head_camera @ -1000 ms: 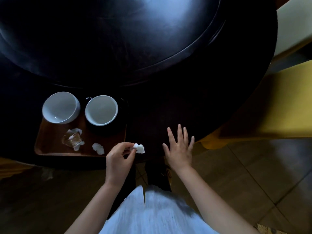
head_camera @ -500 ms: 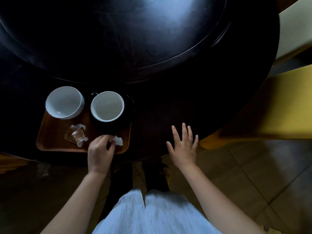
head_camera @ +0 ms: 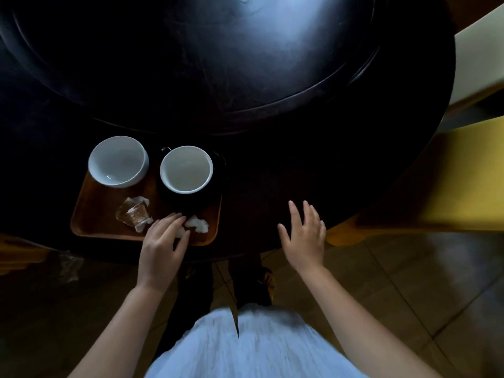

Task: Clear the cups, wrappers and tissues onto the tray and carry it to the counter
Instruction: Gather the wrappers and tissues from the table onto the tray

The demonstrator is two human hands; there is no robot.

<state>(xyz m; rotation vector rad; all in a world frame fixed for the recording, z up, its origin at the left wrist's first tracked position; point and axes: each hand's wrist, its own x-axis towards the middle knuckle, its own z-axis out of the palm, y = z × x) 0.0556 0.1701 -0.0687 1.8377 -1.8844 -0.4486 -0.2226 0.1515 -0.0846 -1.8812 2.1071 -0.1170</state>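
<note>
Head view, the tray (head_camera: 92,214) taken as landmark; it lay at the near rim of the dark round table (head_camera: 272,64), presumably so that you could load it and lift it without reaching. Your left hand (head_camera: 161,246) hung over the tray's near right corner, its fingers (head_camera: 170,222) loosely spread and touching a crumpled white tissue (head_camera: 197,224) that rested on the tray floor; whether the fingertips pinched the tissue or had let it go cannot be told, though the slack fingers suggested a release. Your right hand (head_camera: 304,236) lay to the right of the tray, well apart from it, fingers spread flat at the table's edge and holding nothing, probably to steady you.

Counted on the tray: two white cups, the left cup (head_camera: 118,160) at the far left corner and the right cup (head_camera: 186,169) at the far right, the latter seated on a dark saucer (head_camera: 218,170); they stood along the far edge, which left the near half free for litter. One clear wrapper (head_camera: 133,214) lay in front of the left cup; one tissue lay in front of the right cup; a second scrap under your fingers could not be ruled out. No cups or litter showed on the table off the tray; by that judgement the clearing was almost finished and the carry to the counter not yet begun.
</note>
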